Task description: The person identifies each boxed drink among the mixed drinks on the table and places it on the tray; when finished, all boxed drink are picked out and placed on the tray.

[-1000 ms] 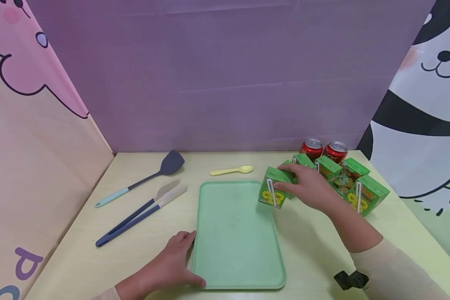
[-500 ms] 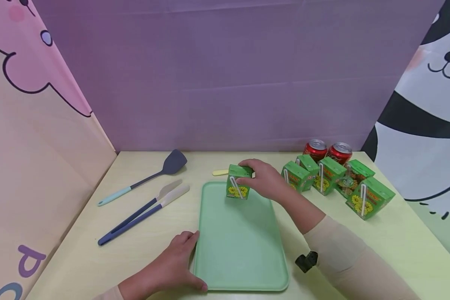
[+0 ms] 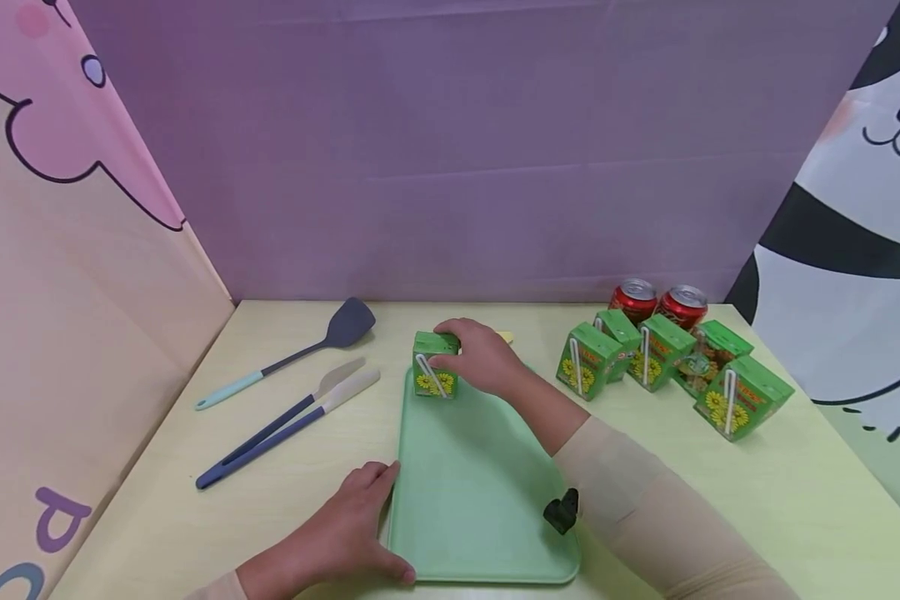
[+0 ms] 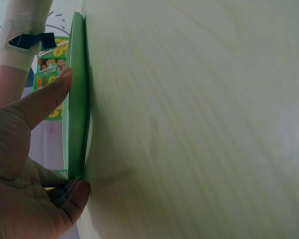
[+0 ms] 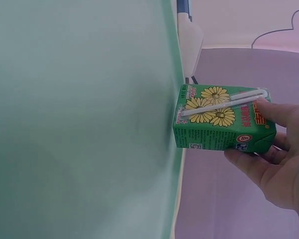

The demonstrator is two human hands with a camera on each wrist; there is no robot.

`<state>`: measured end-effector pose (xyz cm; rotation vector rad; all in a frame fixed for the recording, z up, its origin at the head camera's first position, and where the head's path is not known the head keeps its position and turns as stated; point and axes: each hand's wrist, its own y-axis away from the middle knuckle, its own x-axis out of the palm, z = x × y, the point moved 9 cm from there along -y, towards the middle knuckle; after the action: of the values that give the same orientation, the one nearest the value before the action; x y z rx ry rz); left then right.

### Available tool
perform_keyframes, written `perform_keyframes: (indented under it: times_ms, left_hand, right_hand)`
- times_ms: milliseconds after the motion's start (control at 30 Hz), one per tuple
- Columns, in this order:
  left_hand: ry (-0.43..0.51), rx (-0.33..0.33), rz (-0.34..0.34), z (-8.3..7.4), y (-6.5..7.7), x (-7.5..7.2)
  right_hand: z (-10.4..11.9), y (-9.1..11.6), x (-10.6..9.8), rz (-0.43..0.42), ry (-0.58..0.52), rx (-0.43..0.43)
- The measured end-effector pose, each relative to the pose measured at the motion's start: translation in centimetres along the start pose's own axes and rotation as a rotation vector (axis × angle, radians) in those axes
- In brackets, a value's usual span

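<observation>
My right hand (image 3: 487, 357) grips a green juice box (image 3: 435, 367) by its upper part, thumb on the front, fingers behind. The box stands upright at the far left corner of the mint-green tray (image 3: 480, 492); in the right wrist view its base meets the tray's rim. Yellow flowers and a wrapped white straw mark the juice box (image 5: 224, 107). My left hand (image 3: 337, 525) rests against the tray's near left side. In the left wrist view, thumb and fingertips of the left hand (image 4: 25, 164) touch the tray's edge (image 4: 76, 99) with a wide span between them.
Several more green juice boxes (image 3: 663, 350) stand at the right, with two red cans (image 3: 682, 307) behind. On the left lie a dark spatula (image 3: 307, 350) and blue-handled tongs (image 3: 285, 433). A yellow spoon (image 3: 505, 337) shows partly behind the right hand. A purple backdrop (image 3: 450, 150) borders the table's far edge.
My right hand has carried the juice box leftward from beside the group on the right, across the tray to its far left corner. The left hand has stayed at the tray's edge.
</observation>
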<state>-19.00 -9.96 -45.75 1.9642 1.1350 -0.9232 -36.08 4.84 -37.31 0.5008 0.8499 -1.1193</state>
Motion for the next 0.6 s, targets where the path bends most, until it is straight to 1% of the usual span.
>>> perform_keyframes:
  times_ms: [233,400,533,600]
  left_hand:
    - [-0.008,0.007,0.005,-0.1,-0.1,-0.1]
    - [-0.013,-0.008,0.015,0.0,0.0,-0.1]
    - [-0.004,-0.018,0.029,-0.1,0.0,0.0]
    - [-0.003,-0.018,0.032,-0.1,0.1,0.0]
  right_hand:
    - [-0.2,-0.5,0.9,0.036,0.014,0.028]
    - [0.0,-0.3,1.0,0.043,0.024,0.018]
    - [0.0,0.1,0.5,0.069,0.022,-0.007]
    - [-0.2,0.3,-0.2,0.076,-0.004,-0.011]
